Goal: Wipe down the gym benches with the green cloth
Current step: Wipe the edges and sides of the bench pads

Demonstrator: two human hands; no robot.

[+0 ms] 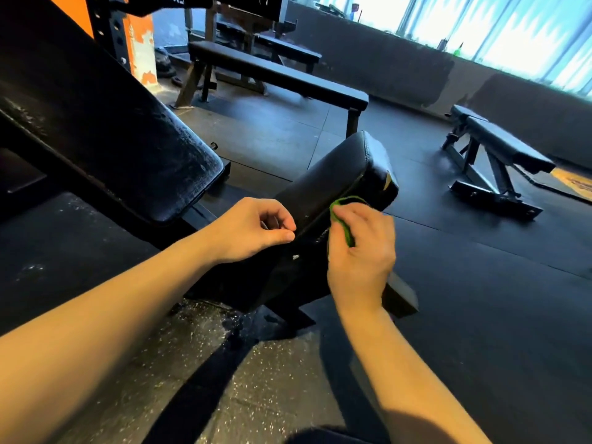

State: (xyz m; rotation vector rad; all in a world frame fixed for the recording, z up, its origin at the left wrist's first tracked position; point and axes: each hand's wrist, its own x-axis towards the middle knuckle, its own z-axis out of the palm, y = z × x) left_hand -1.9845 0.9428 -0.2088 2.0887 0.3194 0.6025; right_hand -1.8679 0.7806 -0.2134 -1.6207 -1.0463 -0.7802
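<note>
A black padded seat pad of an incline bench tilts up in the middle of the view. Its long back pad rises to the upper left, dusted with white marks. My right hand grips the green cloth bunched in its fingers and holds it against the right side edge of the seat pad. My left hand hovers at the seat pad's near left edge with fingers loosely curled and thumb touching the forefinger; I see nothing in it.
A long flat bench stands behind, with another one beyond it. A low adjustable bench stands at the right. An orange and black rack upright rises at the upper left. The rubber floor is dark and chalk-speckled near my feet.
</note>
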